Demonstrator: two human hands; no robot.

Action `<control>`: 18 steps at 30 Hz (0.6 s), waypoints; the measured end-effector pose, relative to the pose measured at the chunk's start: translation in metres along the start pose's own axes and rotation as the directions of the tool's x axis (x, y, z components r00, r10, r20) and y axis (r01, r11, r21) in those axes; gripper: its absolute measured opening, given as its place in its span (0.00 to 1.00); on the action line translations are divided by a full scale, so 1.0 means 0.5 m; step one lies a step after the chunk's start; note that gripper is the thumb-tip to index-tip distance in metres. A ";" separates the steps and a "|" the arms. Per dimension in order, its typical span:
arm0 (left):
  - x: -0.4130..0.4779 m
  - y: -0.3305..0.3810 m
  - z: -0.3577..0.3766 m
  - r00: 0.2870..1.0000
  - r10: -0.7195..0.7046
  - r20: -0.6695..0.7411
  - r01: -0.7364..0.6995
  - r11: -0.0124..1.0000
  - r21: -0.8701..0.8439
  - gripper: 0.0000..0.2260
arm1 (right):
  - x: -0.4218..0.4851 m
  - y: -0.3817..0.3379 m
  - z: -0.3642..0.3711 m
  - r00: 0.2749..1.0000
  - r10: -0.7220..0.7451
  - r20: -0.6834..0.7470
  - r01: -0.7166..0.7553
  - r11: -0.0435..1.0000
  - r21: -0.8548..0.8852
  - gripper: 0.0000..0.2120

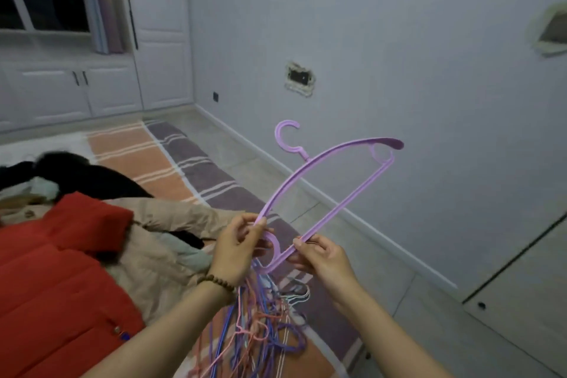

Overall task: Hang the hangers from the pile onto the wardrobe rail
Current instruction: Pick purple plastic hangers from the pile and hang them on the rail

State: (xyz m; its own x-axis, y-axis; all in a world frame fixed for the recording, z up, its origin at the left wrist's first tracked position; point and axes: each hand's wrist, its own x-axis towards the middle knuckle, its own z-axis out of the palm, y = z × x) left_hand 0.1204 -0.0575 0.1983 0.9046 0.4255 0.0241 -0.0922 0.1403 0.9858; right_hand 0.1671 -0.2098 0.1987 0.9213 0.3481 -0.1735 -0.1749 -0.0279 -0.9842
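My left hand pinches the near end of a lilac hanger; my right hand grips its lower bar. It looks light, stiff, thin plastic, best held by the bar. It slants up above the pile of hangers at the bed's right edge, hook farthest away.

No readable text, label, brand, number or sign shows anywhere in this view.
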 end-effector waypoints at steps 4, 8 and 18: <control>-0.037 0.161 0.093 0.987 0.098 0.130 -0.094 0.995 -0.033 0.03 | -0.126 -0.174 -0.074 0.985 -0.150 -0.081 0.137 0.980 -0.144 0.04; -0.105 0.302 0.187 0.938 0.230 0.260 -0.221 0.973 -0.063 0.03 | -0.283 -0.326 -0.147 0.916 -0.330 -0.227 0.272 0.929 -0.253 0.05; -0.383 0.558 0.450 0.623 0.391 0.677 -0.332 0.916 -0.224 0.05 | -0.685 -0.570 -0.293 0.494 -0.621 -0.608 0.469 0.780 -0.415 0.09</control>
State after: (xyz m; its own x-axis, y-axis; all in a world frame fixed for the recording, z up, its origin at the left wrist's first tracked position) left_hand 0.0152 -0.3011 0.5060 0.8093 -0.2856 0.5134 -0.4779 0.1881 0.8580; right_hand -0.0475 -0.4582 0.5334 0.7753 -0.3803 0.5043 0.4402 -0.2472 -0.8632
